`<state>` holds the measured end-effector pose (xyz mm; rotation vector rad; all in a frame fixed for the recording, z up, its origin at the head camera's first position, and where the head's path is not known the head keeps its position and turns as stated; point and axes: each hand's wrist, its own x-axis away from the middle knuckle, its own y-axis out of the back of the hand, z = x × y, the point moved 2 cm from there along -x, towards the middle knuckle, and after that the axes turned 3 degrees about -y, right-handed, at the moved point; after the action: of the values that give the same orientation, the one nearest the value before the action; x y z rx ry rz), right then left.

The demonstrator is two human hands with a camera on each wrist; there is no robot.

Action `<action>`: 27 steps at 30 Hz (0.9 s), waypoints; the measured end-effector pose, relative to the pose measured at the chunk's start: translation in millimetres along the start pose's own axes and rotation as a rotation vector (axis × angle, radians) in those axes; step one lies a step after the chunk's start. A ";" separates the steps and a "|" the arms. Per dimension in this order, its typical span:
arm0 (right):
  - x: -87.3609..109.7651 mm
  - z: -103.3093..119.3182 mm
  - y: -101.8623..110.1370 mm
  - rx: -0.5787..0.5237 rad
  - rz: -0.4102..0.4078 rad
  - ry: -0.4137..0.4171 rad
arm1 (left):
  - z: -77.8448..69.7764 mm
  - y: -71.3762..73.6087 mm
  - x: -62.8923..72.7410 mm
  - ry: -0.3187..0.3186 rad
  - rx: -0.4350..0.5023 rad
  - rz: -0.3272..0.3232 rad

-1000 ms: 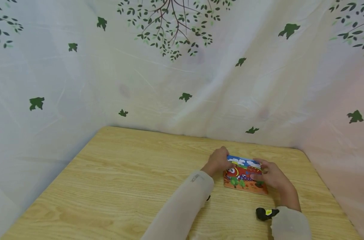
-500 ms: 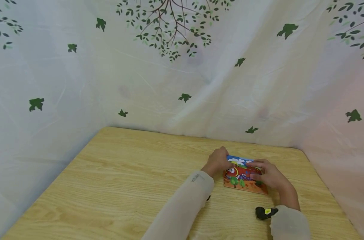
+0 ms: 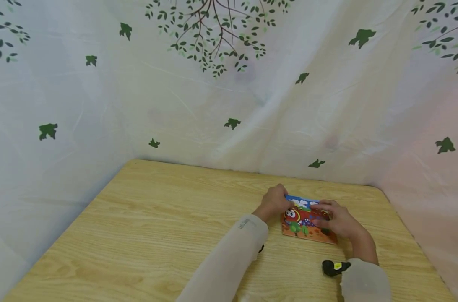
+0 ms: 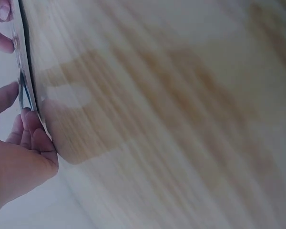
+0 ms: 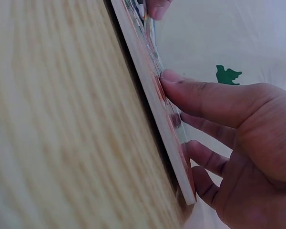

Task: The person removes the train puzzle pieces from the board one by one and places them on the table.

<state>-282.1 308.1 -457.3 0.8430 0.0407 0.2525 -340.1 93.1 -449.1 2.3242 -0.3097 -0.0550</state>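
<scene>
A flat wooden picture puzzle [image 3: 308, 238] lies at the right side of the table, its face showing a red cartoon figure, blue sky and orange ground. At its left edge the left hand [image 3: 276, 202] grips the board, thumb over the face. Seen from the left wrist, the left hand [image 4: 21, 155] has its fingers bent against that edge. The right hand [image 3: 340, 220] rests on the right part of the face, thumb and fingers spread apart. From the right wrist, the right hand [image 5: 243, 138] touches the face with thumb and fingertips, beside the puzzle's pale edge [image 5: 155, 112].
The puzzle is on a light wood-grain table [image 3: 157, 218]. A pale curtain [image 3: 199, 126] with printed leaves and green birds hangs around the back and sides. A black and yellow wrist device [image 3: 334, 267] sits by the right sleeve.
The right hand's fingers have shifted from the puzzle's upper right edge inward over its face. The left hand and the puzzle stay nearly where they were.
</scene>
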 end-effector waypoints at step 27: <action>-3.3 -2.6 -2.0 0.012 -0.025 0.011 | 6.8 -3.3 -14.0 0.037 0.444 -0.068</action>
<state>-285.2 308.0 -460.7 0.8522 0.0630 0.2335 -353.8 93.9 -457.0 2.7727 -0.2421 0.0268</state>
